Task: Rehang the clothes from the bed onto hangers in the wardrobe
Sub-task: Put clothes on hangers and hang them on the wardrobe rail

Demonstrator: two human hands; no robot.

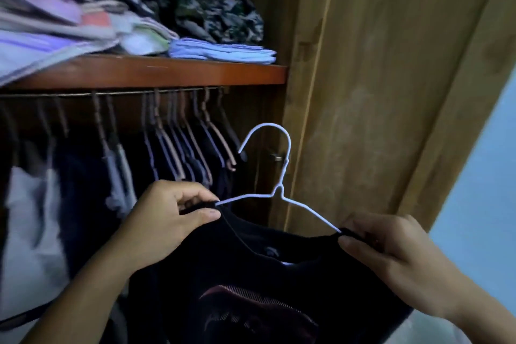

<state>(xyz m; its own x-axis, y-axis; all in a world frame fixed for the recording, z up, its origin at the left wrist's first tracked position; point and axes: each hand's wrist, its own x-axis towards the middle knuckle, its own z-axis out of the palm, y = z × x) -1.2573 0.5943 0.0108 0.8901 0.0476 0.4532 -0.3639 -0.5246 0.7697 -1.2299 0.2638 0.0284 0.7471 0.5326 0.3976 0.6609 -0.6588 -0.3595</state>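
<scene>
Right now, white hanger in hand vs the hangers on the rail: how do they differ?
The white hanger is off the rail, its hook free in the air; the hangers on the rail are hooked on. It is held by the left hand and right hand; those hang untouched. It looks bright white; those look darker, some pinkish. Both carry dark clothes, here a dark shirt.

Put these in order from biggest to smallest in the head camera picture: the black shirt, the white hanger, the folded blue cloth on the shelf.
1. black shirt, though nearest the camera.
2. white hanger and folded blue cloth look about alike; no ranking.
</scene>
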